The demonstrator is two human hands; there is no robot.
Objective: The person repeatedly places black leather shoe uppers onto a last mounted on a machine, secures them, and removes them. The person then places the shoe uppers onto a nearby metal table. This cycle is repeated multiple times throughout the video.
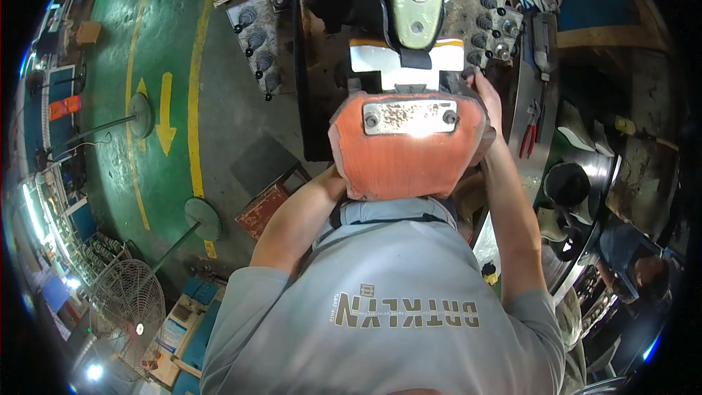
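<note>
An orange block-shaped cover (pixel 406 157) with a bolted metal plate (pixel 409 117) fills the space right in front of my chest. Above it, a pale green machine arm (pixel 417 0) hangs down over a white bracket (pixel 409 66). My right hand (pixel 484 93) reaches up along the cover's right side. Its fingertips are bent beside a dark knob; what they grip, if anything, is hidden. My left forearm (pixel 300 216) runs in behind the cover's lower left, and the cover hides that hand and its fingers.
Lever banks with black knobs stand left (pixel 256 51) and right (pixel 486 29) of a dark machine recess. Red-handled pliers (pixel 529 132) lie on the right ledge. On the left are a rusty red stool (pixel 265 208) and a caged fan (pixel 128 307). Another person (pixel 632 263) is at far right.
</note>
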